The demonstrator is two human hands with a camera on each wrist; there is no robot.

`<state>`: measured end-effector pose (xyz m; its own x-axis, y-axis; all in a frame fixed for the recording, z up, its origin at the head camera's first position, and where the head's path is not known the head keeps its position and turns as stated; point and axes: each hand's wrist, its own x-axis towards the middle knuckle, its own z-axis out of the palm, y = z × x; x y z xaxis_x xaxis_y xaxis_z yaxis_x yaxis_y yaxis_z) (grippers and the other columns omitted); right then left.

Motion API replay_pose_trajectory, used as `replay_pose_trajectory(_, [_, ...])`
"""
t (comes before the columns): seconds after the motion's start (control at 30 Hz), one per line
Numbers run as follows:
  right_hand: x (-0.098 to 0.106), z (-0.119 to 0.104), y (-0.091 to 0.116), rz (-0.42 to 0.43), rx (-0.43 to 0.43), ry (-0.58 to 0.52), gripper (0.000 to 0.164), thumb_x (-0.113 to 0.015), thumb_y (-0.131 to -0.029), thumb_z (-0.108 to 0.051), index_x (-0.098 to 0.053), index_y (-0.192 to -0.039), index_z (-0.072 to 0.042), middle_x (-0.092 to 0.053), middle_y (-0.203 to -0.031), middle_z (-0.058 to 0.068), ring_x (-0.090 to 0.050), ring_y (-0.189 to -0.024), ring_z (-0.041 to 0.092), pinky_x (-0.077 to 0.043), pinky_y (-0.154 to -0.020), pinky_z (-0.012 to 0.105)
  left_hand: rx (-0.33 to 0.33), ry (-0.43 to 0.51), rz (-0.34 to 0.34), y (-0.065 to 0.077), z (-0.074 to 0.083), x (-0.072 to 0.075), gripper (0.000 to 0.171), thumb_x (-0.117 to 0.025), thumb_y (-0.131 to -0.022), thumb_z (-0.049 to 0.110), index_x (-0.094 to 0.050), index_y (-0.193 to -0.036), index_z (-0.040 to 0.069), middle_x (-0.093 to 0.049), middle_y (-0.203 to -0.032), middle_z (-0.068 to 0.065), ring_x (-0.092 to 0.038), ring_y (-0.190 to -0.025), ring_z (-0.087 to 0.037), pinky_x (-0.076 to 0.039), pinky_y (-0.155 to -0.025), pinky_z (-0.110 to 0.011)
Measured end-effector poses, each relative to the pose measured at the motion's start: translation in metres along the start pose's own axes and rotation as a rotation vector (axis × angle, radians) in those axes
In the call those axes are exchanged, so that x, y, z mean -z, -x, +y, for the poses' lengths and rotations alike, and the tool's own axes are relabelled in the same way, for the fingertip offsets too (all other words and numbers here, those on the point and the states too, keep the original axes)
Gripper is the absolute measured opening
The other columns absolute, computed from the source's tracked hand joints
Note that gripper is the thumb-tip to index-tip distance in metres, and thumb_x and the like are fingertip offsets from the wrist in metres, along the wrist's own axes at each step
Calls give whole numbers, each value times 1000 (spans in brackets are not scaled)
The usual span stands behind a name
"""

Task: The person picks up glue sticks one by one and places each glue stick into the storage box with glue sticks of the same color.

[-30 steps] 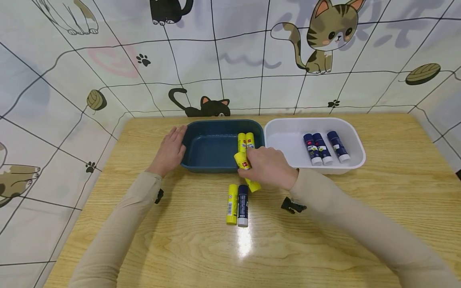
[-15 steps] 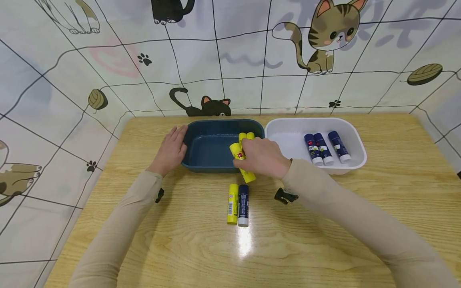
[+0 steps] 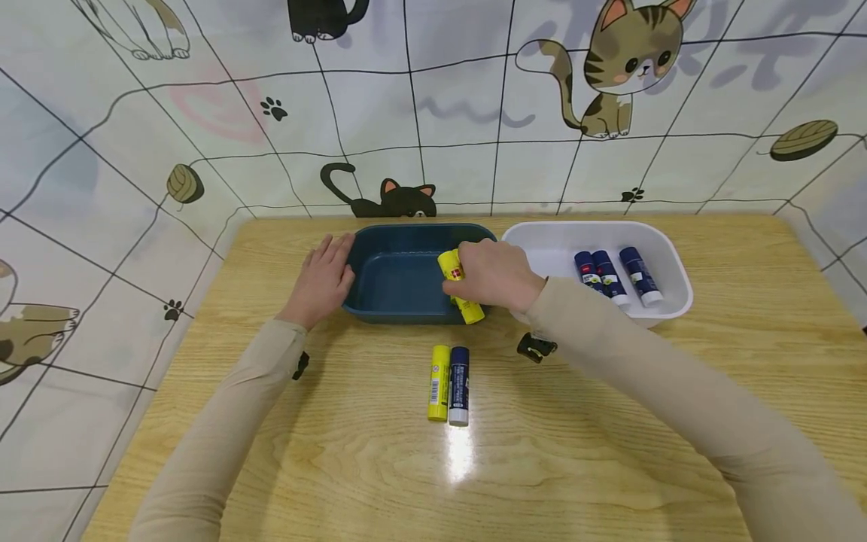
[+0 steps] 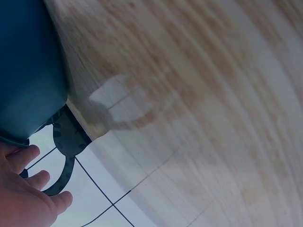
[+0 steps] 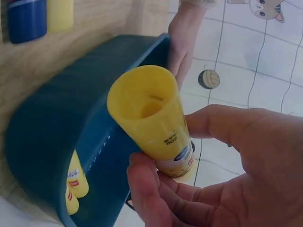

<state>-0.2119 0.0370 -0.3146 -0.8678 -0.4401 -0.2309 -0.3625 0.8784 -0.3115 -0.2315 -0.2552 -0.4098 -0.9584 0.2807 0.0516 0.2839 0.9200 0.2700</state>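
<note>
My right hand (image 3: 497, 277) pinches a yellow glue stick (image 5: 163, 118) between thumb and fingers, tilted over the right end of the dark blue basin (image 3: 400, 312). Two more yellow glue sticks (image 5: 75, 179) lie inside that basin; in the head view my right hand mostly covers them. My left hand (image 3: 318, 278) rests with fairly straight fingers against the basin's left rim. In front of the basin, a yellow glue stick (image 3: 439, 384) and a navy glue stick (image 3: 459, 380) with a white end lie side by side on the wooden table (image 3: 325, 452).
A white basin (image 3: 542, 239) stands right of the dark one, nearly touching it, with navy glue sticks (image 3: 640, 275) lying inside. Behind the table rises a cat-patterned backdrop (image 3: 460, 113), which also runs along the left side.
My right hand has carried the yellow glue stick up and away from me, from the basin's front edge to over its right end. The left hand stays at the rim.
</note>
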Motion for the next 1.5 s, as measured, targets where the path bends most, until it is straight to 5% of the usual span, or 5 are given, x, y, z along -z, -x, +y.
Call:
replay_pose_trajectory(0.5, [7,1,-28,-49,-45,21,38,-60,-91,-38,-51,-65,-12,-43,-56,0,-43,-48,15,-30,-44,25,-4,-27,8,0,-2,-2,54,-32,-103,21,-22,-153,3,-24,-157,-15,-11,-145,-34,-11,-113,-57])
replay_pose_trajectory(0.87, [5,0,-54,-163,-68,-26,36,-58,-93,-36,-64,-71,-8,-65,-65,5,-64,-62,21,-40,-50,25,1,-49,1,-2,-1,-1,54,-30,-103,20,-22,-153,2,-24,-157,-15,-12,-145,-34,-11,-113,-56])
replay_pose_trajectory(1.17, [7,4,-74,-244,-136,-31,35,-56,-95,-38,-59,-73,-11,-71,-76,8,-70,-77,21,-45,-55,27,8,-51,-13,-1,0,0,54,-31,-103,18,-21,-154,2,-23,-157,-15,-12,-145,-34,-11,-113,-56])
replay_pose_trajectory(1.4, [6,3,-82,-271,-174,-84,31,-60,-94,-35,-67,-107,-8,-73,-83,9,-70,-76,19,-52,-73,31,3,-57,-14,-1,-1,-1,54,-30,-103,18,-20,-154,2,-22,-157,-15,-12,-145,-35,-11,-113,-56])
replay_pose_trajectory(1.5, [3,3,-86,-261,-186,-93,31,-62,-93,-34,-70,-105,-6,-73,-83,10,-69,-66,17,-53,-71,29,1,-59,-19,-1,-1,-1,55,-31,-103,19,-20,-153,1,-22,-157,-15,-12,-145,-35,-11,-113,-56])
